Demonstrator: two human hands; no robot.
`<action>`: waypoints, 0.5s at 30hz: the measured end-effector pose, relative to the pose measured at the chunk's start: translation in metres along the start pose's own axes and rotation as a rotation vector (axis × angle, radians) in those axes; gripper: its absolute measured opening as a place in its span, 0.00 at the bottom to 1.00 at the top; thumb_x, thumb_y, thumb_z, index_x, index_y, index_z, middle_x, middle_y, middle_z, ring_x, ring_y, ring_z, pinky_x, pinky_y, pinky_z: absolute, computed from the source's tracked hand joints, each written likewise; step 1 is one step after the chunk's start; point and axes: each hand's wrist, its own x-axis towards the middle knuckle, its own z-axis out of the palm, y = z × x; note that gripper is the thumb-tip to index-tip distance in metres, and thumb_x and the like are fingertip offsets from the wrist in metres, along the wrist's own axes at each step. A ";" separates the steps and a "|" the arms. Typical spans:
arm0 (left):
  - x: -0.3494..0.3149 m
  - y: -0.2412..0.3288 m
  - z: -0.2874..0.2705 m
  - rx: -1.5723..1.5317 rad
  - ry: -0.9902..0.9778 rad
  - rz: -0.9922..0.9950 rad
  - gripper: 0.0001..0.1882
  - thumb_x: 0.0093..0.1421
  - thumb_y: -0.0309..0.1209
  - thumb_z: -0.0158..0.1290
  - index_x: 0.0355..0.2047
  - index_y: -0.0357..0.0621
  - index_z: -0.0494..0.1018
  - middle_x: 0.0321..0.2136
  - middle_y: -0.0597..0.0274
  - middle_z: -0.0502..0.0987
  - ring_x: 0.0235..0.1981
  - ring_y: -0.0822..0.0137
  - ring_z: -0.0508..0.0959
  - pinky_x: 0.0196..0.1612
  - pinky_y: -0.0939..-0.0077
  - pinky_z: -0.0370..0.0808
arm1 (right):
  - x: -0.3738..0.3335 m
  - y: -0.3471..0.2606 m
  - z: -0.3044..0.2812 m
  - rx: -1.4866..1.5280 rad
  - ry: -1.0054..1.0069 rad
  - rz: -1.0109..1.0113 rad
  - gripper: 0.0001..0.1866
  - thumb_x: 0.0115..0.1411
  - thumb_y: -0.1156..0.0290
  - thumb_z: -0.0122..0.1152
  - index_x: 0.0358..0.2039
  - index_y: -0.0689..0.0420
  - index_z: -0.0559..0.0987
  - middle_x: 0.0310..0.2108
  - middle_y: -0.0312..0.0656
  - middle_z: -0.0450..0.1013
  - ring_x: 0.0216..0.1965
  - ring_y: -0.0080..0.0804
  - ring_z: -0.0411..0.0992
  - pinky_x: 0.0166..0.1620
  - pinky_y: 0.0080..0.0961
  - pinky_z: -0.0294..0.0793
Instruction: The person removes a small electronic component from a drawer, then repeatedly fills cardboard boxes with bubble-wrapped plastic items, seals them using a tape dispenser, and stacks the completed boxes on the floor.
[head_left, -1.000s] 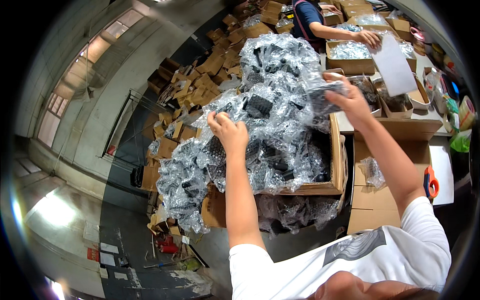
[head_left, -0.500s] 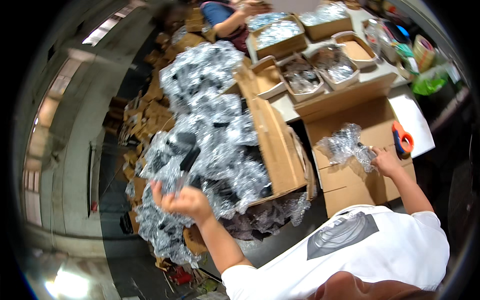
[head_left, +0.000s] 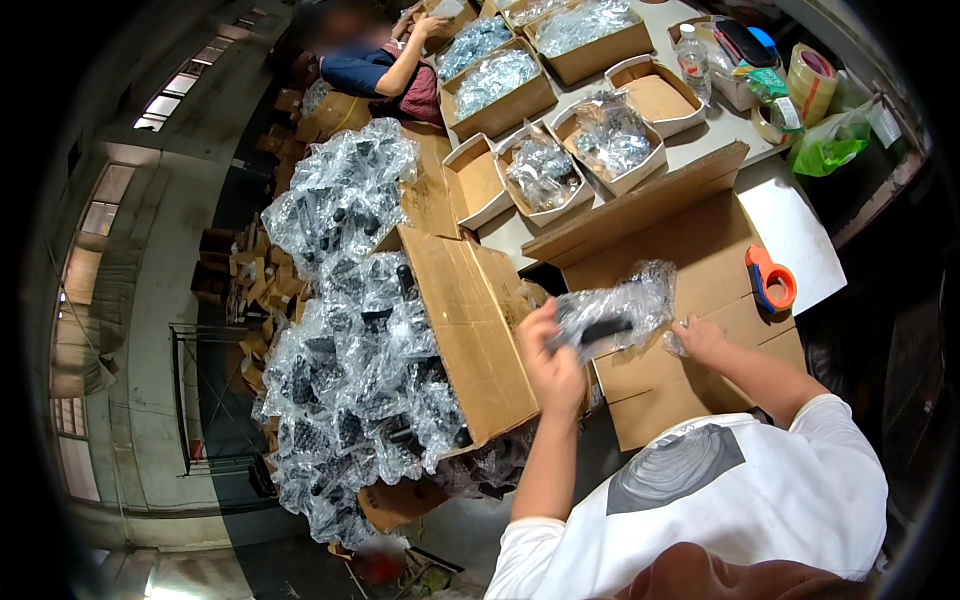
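Note:
My left hand [head_left: 553,365], closed, grips a black part in clear bubble wrap [head_left: 605,327] above the flattened cardboard [head_left: 690,255] in front of me. Beside it my right hand [head_left: 703,342] has its fingers pressed together on a bit of clear plastic wrap [head_left: 675,342] at the cardboard. Crumpled bubble wrap [head_left: 650,285] shows just beyond the black part. Whether it belongs to the same bundle, I cannot tell. Left of my left hand rises a large heap of bubble-wrapped black parts [head_left: 350,350], bordered by an upright carton flap [head_left: 480,335].
An orange and blue tape dispenser [head_left: 770,280] lies on the cardboard's right side. Behind stand small trays [head_left: 475,185] and cartons of bagged pieces [head_left: 500,85]. A bottle [head_left: 692,60], tape rolls [head_left: 812,75] and a green bag [head_left: 832,150] are far right. Another person [head_left: 375,70] works at the far left.
My left hand has swung right from the heap to the cardboard with a wrapped black part. My right hand has shifted slightly left and down. The head view has turned.

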 end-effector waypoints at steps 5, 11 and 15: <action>0.027 -0.146 0.074 0.366 0.059 -0.029 0.14 0.41 0.14 0.37 0.29 0.34 0.66 0.37 0.47 0.68 0.42 0.50 0.70 0.51 0.64 0.65 | 0.011 0.052 -0.036 0.043 0.110 0.175 0.25 0.53 0.71 0.55 0.52 0.50 0.63 0.37 0.46 0.72 0.38 0.44 0.75 0.35 0.38 0.75; 0.014 -0.229 0.083 0.693 -0.647 -0.354 0.20 0.52 0.22 0.43 0.46 0.44 0.72 0.48 0.48 0.72 0.49 0.44 0.70 0.53 0.48 0.63 | 0.056 0.082 -0.095 -0.102 0.476 -0.008 0.16 0.54 0.70 0.54 0.45 0.47 0.70 0.33 0.41 0.73 0.33 0.38 0.75 0.36 0.39 0.70; 0.011 -0.184 0.136 1.252 -0.684 -0.004 0.17 0.58 0.30 0.42 0.48 0.53 0.72 0.49 0.63 0.71 0.54 0.62 0.66 0.55 0.31 0.52 | 0.094 0.086 -0.100 -0.183 0.571 -0.043 0.11 0.53 0.68 0.52 0.38 0.46 0.75 0.28 0.38 0.74 0.34 0.35 0.75 0.40 0.36 0.68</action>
